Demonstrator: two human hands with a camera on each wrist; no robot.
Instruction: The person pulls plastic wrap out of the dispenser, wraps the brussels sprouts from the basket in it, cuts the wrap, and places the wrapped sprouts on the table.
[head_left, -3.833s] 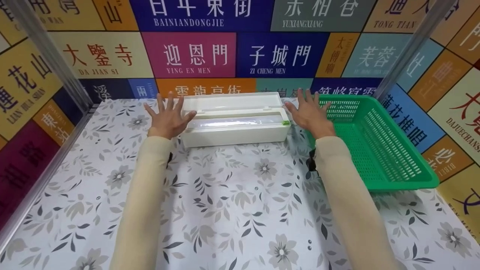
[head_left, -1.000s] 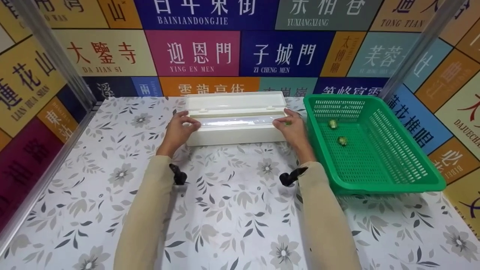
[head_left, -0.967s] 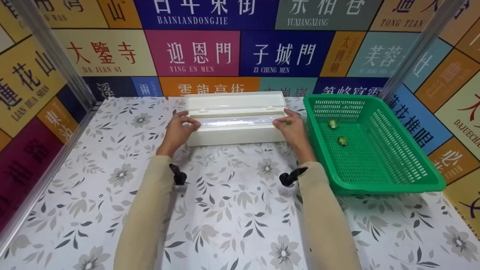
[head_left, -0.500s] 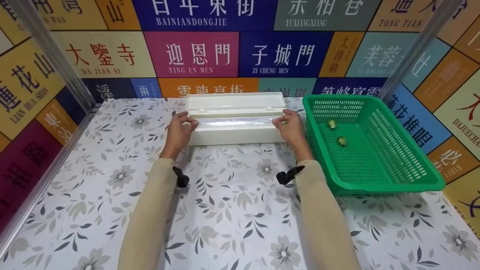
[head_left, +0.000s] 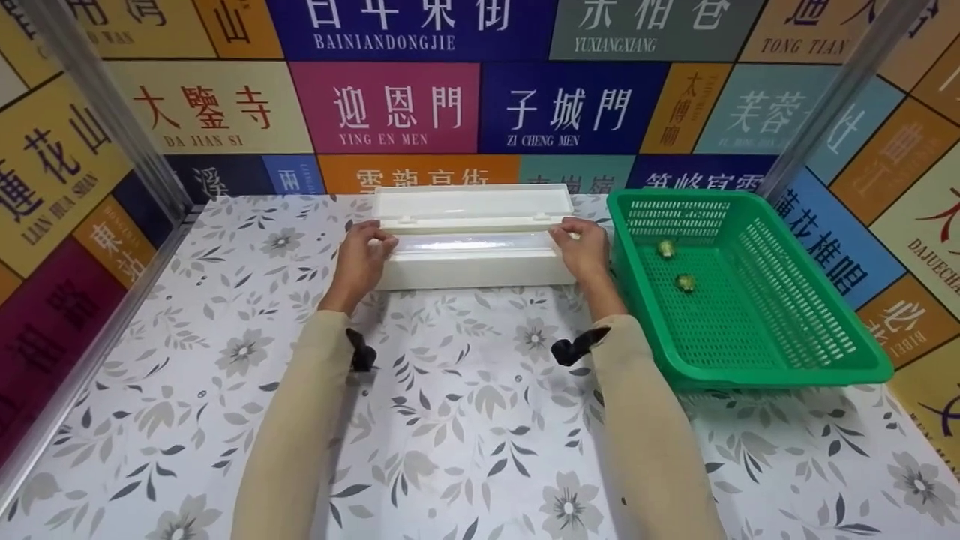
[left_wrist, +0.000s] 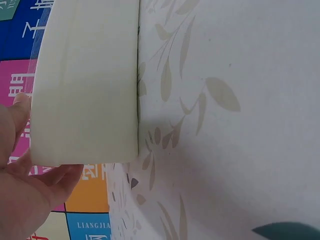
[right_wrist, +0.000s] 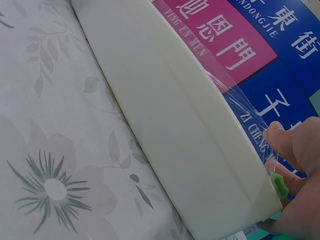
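Note:
A long white cling film dispenser (head_left: 472, 273) lies at the back of the table, its lid (head_left: 472, 202) tipped back. Clear cling film (head_left: 472, 242) stretches along its opening. At the left end, my left hand (head_left: 356, 262) has thumb and forefinger together at the film's corner. Opposite it, my right hand (head_left: 587, 251) pinches the other corner; in the right wrist view the film (right_wrist: 240, 100) gathers in creases toward the thumb and forefinger. A green slider (right_wrist: 280, 186) sits on the dispenser's end beside that hand. In the left wrist view the left fingertips are partly behind the dispenser.
A green plastic basket (head_left: 772, 373) stands on the right, close to my right forearm, with two small gold-green wrapped pieces (head_left: 685, 283) inside. A floral cloth (head_left: 465, 420) covers the table. Printed panels (head_left: 382, 105) wall the back and sides.
Both hands, spread with straight fingers beside the dispenser at first, have come in to the film's two ends. Over the last second they have shifted only slightly, with the film raised a little.

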